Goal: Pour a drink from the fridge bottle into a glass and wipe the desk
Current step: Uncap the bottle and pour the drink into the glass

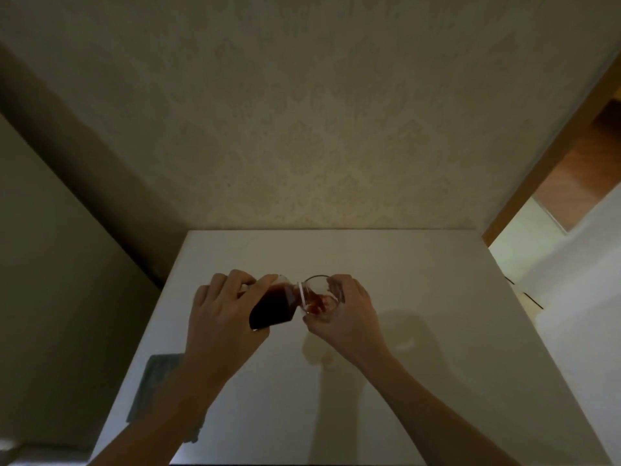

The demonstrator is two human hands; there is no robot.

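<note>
L hand (221,307) grips tilted clear bottle (274,306) w/ dark liquid, neck at round glass (319,295) clasped by R hand (349,314), above smooth white desk (420,280).

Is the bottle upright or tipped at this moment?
Tipped. The left hand holds the bottle on its side, neck over the rim of the glass held by the right hand; dark drink sits in the glass.
</note>
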